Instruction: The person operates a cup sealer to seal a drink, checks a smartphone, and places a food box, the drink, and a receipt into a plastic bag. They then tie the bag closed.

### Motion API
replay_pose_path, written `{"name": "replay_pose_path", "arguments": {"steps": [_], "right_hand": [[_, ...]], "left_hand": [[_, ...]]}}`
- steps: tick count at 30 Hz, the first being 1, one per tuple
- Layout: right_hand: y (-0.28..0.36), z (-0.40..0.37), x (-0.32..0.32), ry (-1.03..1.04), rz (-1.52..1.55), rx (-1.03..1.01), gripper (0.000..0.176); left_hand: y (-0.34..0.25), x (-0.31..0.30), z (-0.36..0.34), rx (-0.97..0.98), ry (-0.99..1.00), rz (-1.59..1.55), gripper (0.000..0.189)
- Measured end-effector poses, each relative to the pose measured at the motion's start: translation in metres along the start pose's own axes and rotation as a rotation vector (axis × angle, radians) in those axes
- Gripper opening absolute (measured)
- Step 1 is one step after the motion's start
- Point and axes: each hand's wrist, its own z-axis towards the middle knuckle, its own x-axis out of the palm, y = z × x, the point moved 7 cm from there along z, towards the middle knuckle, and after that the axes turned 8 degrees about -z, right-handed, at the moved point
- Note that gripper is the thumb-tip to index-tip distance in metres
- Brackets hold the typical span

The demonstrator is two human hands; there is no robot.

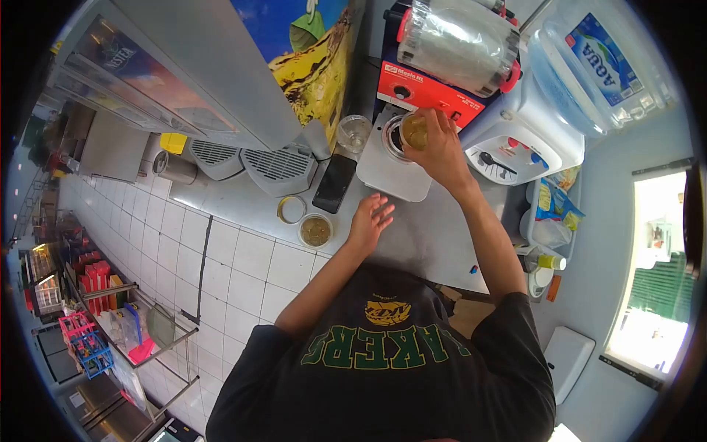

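Observation:
My right hand (436, 146) is wrapped round a cup of brownish drink (414, 131), over the round metal ring (392, 137) on the tray of a red cup sealing machine (420, 92). Held apart from everything, my left hand (372, 219) hovers over the steel counter with its fingers spread. Left of it, a second cup of brownish drink (316, 231) stands near the counter's front edge. Beside that cup lies a ring-shaped item (292, 210). A dark phone (335, 183) rests farther back, and a clear plastic cup (354, 133) stands behind it.
A white water dispenser (508, 144) with a large blue bottle (571, 74) stands to the right of the sealer. Drink dispensers with grey drip trays (280, 171) line the left. A basket of packets (556, 210) sits at the right end. A wire rack (166, 331) stands on the tiled floor.

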Motion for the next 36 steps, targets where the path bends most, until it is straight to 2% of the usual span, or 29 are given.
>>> {"name": "replay_pose_path", "arguments": {"steps": [3,5,8,12,17,20,23,25,26,27,28,29,30,31,33,35,36], "right_hand": [[0.001,0.003,0.017,0.022,0.002,-0.027,0.058],[-0.001,0.002,0.026,0.039,0.019,0.005,0.059],[-0.007,-0.001,0.041,0.02,0.015,-0.029,0.061],[-0.014,-0.003,0.059,0.047,0.0,0.001,0.065],[-0.027,-0.006,0.075,0.048,0.02,-0.02,0.069],[-0.029,-0.007,0.076,0.073,0.022,-0.042,0.072],[-0.033,-0.011,0.083,0.06,-0.041,-0.042,0.077],[-0.037,-0.015,0.085,0.126,-0.02,0.035,0.079],[-0.044,-0.018,0.094,0.059,-0.103,0.03,0.08],[-0.039,-0.022,0.086,0.061,-0.093,0.07,0.082],[-0.041,-0.032,0.089,-0.04,-0.174,0.106,0.084],[-0.035,-0.046,0.076,-0.229,-0.189,0.109,0.081],[-0.025,-0.064,0.063,-0.341,-0.19,0.197,0.074],[-0.014,-0.084,0.052,-0.471,-0.184,0.252,0.06],[0.007,-0.14,0.038,-0.292,0.147,0.445,0.047],[0.028,-0.21,0.047,-0.278,0.182,0.494,0.039],[0.027,-0.257,0.049,-0.245,0.281,0.613,0.037]], "left_hand": [[-0.003,-0.001,-0.042,-0.091,0.003,0.124,0.039],[0.002,0.004,-0.067,-0.254,0.139,0.222,0.034],[0.0,0.006,-0.094,-0.312,0.205,0.391,0.034],[-0.007,0.008,-0.112,-0.314,0.272,0.545,0.033],[-0.015,0.019,-0.134,-0.295,0.473,0.755,0.034],[-0.017,0.018,-0.14,-0.325,0.526,0.742,0.037],[-0.019,0.031,-0.15,-0.399,0.591,0.787,0.035],[-0.013,0.036,-0.155,-0.473,0.691,0.867,0.035],[-0.009,0.041,-0.158,-0.492,0.767,0.919,0.034],[0.0,0.043,-0.165,-0.61,0.833,0.966,0.034],[0.008,0.046,-0.173,-0.643,0.883,1.036,0.034],[0.015,0.047,-0.181,-0.673,0.937,1.112,0.034],[0.022,0.042,-0.192,-0.783,1.008,1.133,0.038],[0.03,0.04,-0.202,-0.903,1.087,1.158,0.038],[0.038,0.03,-0.214,-1.163,1.064,1.279,0.044],[0.049,0.03,-0.22,-1.313,1.163,1.318,0.05],[0.061,0.031,-0.222,-1.329,1.184,1.299,0.05]]}}
